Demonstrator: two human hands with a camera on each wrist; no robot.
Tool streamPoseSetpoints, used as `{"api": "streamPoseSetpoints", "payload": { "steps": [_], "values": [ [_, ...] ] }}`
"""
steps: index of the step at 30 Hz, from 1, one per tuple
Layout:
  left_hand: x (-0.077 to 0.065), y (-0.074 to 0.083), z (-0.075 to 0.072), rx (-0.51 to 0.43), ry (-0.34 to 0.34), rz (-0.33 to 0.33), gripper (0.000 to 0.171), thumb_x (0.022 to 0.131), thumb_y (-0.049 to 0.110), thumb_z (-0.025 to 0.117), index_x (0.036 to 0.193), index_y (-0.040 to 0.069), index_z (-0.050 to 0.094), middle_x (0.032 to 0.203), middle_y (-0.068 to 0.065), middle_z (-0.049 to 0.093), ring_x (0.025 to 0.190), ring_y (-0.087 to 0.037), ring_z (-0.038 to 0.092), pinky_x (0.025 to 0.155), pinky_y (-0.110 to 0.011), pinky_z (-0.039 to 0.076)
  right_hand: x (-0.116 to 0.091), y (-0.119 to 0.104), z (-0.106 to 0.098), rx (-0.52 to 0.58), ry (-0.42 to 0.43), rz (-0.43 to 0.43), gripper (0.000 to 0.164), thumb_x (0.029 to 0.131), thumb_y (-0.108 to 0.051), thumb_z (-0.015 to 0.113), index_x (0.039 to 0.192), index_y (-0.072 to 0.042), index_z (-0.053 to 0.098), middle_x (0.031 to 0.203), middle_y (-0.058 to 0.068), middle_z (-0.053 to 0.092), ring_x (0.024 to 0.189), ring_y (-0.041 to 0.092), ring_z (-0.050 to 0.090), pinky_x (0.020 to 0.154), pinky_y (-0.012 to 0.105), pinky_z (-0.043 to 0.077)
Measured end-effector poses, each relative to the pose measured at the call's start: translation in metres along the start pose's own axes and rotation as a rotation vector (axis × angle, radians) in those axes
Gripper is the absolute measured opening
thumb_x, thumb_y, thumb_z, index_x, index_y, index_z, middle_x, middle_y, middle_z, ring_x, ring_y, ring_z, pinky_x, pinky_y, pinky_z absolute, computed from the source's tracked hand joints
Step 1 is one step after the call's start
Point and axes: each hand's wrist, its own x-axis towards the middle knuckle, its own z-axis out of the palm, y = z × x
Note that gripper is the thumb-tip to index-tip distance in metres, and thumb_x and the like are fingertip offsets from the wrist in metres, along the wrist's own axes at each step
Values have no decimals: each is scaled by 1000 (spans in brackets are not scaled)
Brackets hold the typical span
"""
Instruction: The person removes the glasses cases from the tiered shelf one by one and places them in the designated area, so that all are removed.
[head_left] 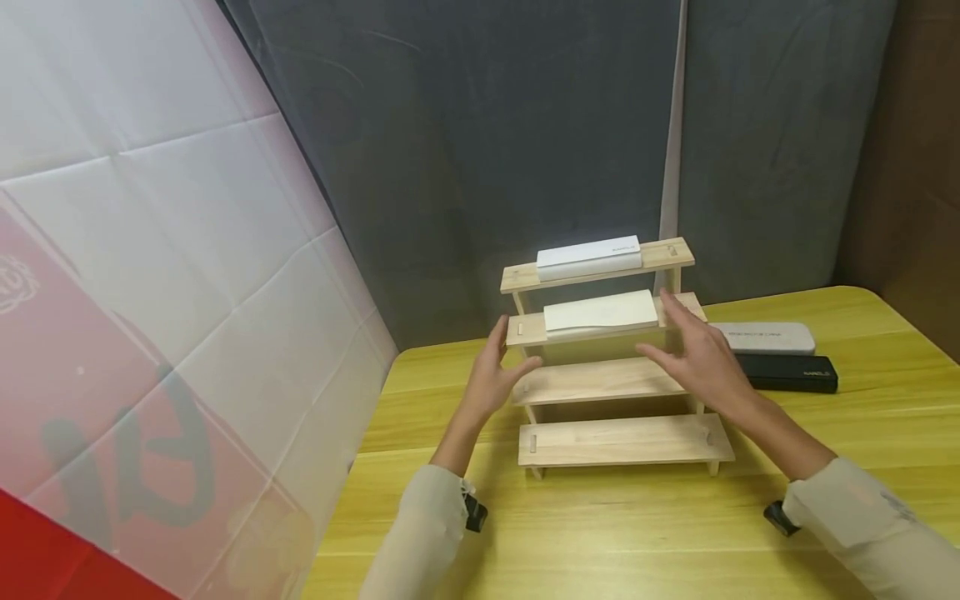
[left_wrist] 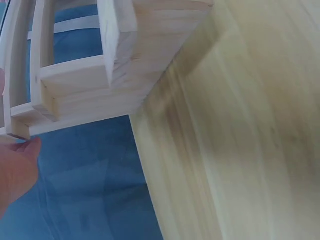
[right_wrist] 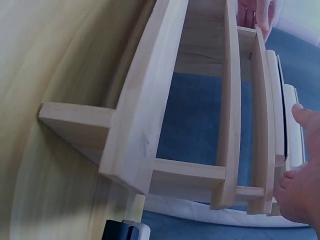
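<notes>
A four-step wooden display rack (head_left: 622, 442) stands on the table. On its top step lies a white folding case (head_left: 588, 260); a cream folding case (head_left: 600, 315) lies on the step below. My left hand (head_left: 491, 379), fingers and thumb spread apart, is at the left end of that second step, its fingertips touching the wood in the left wrist view. At the opposite end my right hand (head_left: 701, 358) reaches over the rack beside the cream case, thumb and fingers apart. Whether it touches the case cannot be made out. Neither hand grips anything.
Right of the rack, a light grey case (head_left: 768, 337) lies behind a black case (head_left: 795, 373) on the yellow wood-grain table (head_left: 600, 533). A dark grey curtain (head_left: 480, 150) hangs behind. White printed sheeting (head_left: 187, 192) borders the left side.
</notes>
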Motion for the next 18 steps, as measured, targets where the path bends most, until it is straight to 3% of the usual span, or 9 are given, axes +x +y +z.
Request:
{"api": "streamPoseSetpoints", "payload": {
  "steps": [3,7,10,11,13,16,18],
  "values": [
    [3,4,1,7,2,-8,103,98,33,80,171,9,13,176,-12,18,159,-31,25,129,-41,26,3,-2,1,-8,4,1,90,91,-14,87,163,2,36,161,30,40,142,54,44,106,68,48],
    [6,7,4,24,17,-32,103,98,37,80,171,9,13,175,-14,19,158,-35,27,128,-43,28,10,-3,0,-21,1,18,86,92,-15,86,161,4,39,157,31,46,122,51,63,82,54,58],
    [8,8,7,36,33,-44,102,99,39,78,171,9,13,175,-15,20,157,-36,28,128,-46,28,14,-3,-1,-33,-25,34,86,93,-19,86,161,4,38,154,32,50,109,47,70,67,44,55],
    [9,8,7,39,38,-47,101,99,40,78,171,9,13,175,-15,20,158,-36,27,128,-46,28,16,-3,-1,-38,-35,39,86,93,-20,86,161,4,38,152,32,52,113,47,69,64,43,55],
    [10,8,9,50,45,-52,101,100,40,77,171,9,13,175,-14,19,159,-34,26,129,-46,26,19,-4,-1,-43,-57,47,86,94,-21,85,161,5,38,145,32,58,98,42,73,63,40,54],
    [13,8,10,78,56,-50,99,101,39,76,171,8,13,176,-13,18,160,-30,22,130,-44,23,24,-5,-2,-48,-96,60,87,95,-23,84,161,7,36,146,34,56,62,28,62,65,38,49],
    [15,8,10,98,63,-47,98,101,38,75,171,7,14,176,-12,18,161,-29,21,131,-42,21,28,-6,-1,-41,-123,67,88,95,-23,84,161,8,34,149,35,53,55,24,48,73,42,51]
  ]
}}
